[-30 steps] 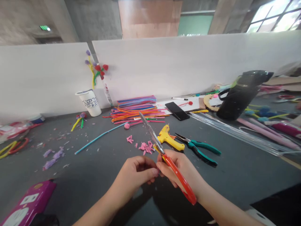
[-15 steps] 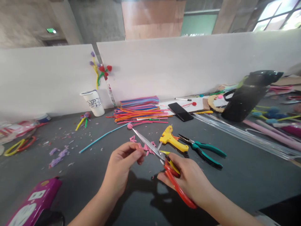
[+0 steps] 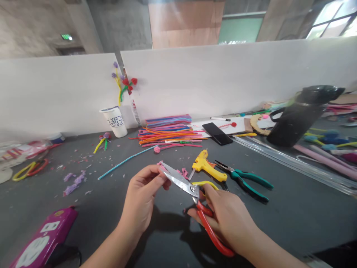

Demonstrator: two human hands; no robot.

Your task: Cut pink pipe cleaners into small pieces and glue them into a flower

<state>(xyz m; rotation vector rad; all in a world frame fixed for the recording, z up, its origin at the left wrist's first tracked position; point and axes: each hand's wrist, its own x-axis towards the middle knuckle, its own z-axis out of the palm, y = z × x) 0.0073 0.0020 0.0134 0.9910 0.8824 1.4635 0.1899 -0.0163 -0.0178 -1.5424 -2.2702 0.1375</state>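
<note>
My left hand (image 3: 145, 191) pinches a short piece of pink pipe cleaner between thumb and forefinger, mostly hidden by the fingertips. Scissors (image 3: 178, 181) with one red and one yellow handle are in my right hand (image 3: 227, 214). Their blades reach left to my left fingertips and touch or nearly touch the pink piece. Behind the blades, pink clippings (image 3: 184, 172) lie on the dark table. Farther back, a fuzzy pink ball (image 3: 157, 149) sits at the end of a blue pipe cleaner (image 3: 125, 161).
A yellow glue gun (image 3: 209, 169) and green-handled pliers (image 3: 248, 182) lie right of the scissors. Behind are bundled pipe cleaners (image 3: 167, 134), a phone (image 3: 217, 133) and a white cup (image 3: 115, 122). A black jug (image 3: 295, 119) stands right; a purple box (image 3: 46, 238) lies front left.
The scissors' blades have swung down and left, from beyond my left hand to its fingertips. My left hand keeps its pinch. The whole view has shifted slightly.
</note>
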